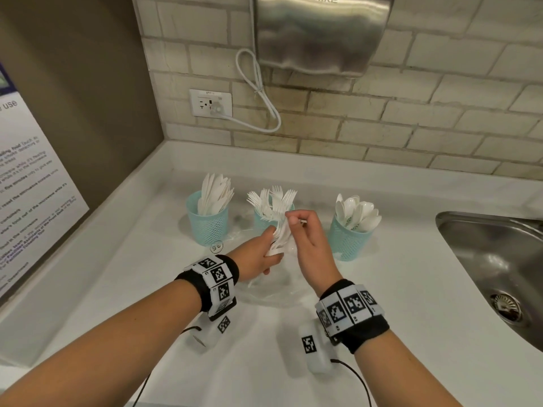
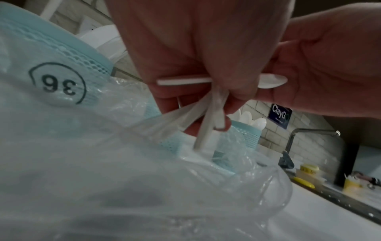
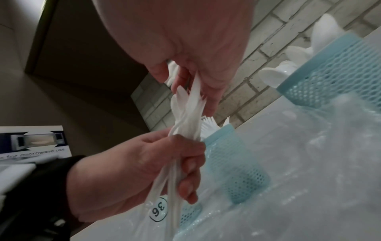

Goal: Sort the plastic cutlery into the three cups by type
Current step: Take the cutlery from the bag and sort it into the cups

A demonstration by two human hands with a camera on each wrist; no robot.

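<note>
Three teal mesh cups stand in a row on the white counter: the left cup [image 1: 208,227] holds knives, the middle cup [image 1: 261,220] forks, the right cup [image 1: 348,242] spoons. In front of the middle cup my left hand [image 1: 274,248] grips a bundle of white plastic cutlery [image 1: 280,235] by the handles. My right hand [image 1: 296,221] pinches the upper end of a piece in that bundle [image 3: 189,117], where fork tines and a knife tip show. A white spoon [image 2: 270,81] lies crosswise between the two hands. A clear plastic bag [image 1: 273,292] lies under them.
A steel sink [image 1: 493,259] is sunk into the counter at the right, with a tap [image 2: 292,140] behind it. A tiled wall with a socket [image 1: 210,102], a looped cord and a metal dispenser [image 1: 320,33] closes the back. A wall with a poster [image 1: 26,177] bounds the left.
</note>
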